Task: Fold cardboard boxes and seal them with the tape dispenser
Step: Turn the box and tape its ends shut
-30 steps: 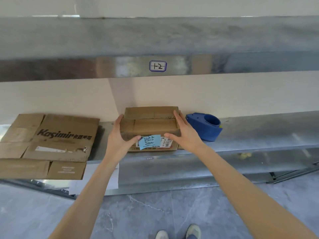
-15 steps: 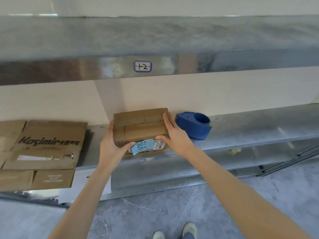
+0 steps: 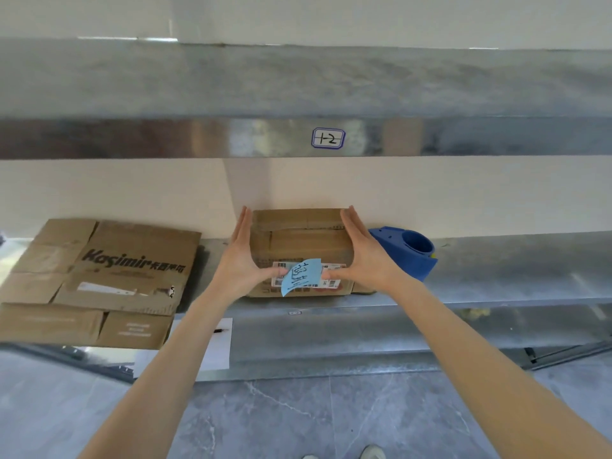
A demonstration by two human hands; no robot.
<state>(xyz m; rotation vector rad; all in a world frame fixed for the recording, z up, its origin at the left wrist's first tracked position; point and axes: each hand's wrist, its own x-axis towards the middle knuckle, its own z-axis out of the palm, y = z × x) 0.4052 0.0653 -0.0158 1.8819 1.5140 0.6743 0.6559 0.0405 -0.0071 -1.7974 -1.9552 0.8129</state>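
— What carries it all?
— A grey metal shelf (image 3: 513,266), running the whole width of the view against a pale wall (image 3: 463,193).

— And on it?
— A small cardboard box (image 3: 299,240) stands at the back, against the wall. Its top flaps are folded over, and a blue note (image 3: 303,274) with handwriting is stuck on its near face.

— Right of the box?
— A blue tape dispenser (image 3: 405,251), just beside it. Whether the two touch, I can't tell.

— Left of the box?
— A flattened cardboard sheet (image 3: 99,279) printed "Kosimir". It lies apart from the box, with a strip of bare metal between. Its near flaps hang out past the shelf's front edge.
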